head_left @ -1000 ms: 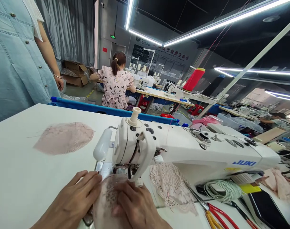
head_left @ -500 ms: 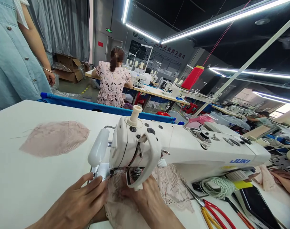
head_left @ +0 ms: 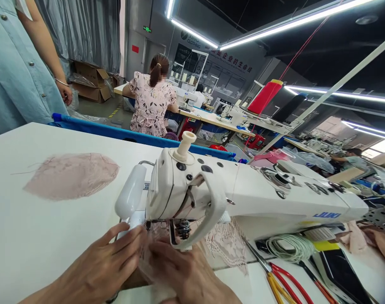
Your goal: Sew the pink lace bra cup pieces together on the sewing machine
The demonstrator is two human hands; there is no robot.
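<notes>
Pale pink lace fabric (head_left: 225,242) lies under the head of a white sewing machine (head_left: 198,185) and spreads out to its right. My left hand (head_left: 111,257) is at the left of the needle area, its fingers bent and closed on the lace's near edge. Just below the presser area, my right hand (head_left: 187,268) has its fingers closed on the same fabric, partly behind the machine's curved guard. Its fingertips are blurred, and the needle is hidden. A separate pink fabric piece (head_left: 74,175) rests flat on the white table (head_left: 30,236) at left.
Scissors (head_left: 268,268) with red and yellow handles lie right of the lace, beside a coiled pale cord (head_left: 289,248) and a black phone (head_left: 344,270). A blue cloth trough (head_left: 141,137) runs along the table's far edge. One person (head_left: 23,71) stands at left; another (head_left: 154,101) sits ahead.
My right hand has drawn back toward me and turned, pulling at the lace. The lace at right has shifted slightly left. My left hand stays nearly in place; the view has tilted slightly.
</notes>
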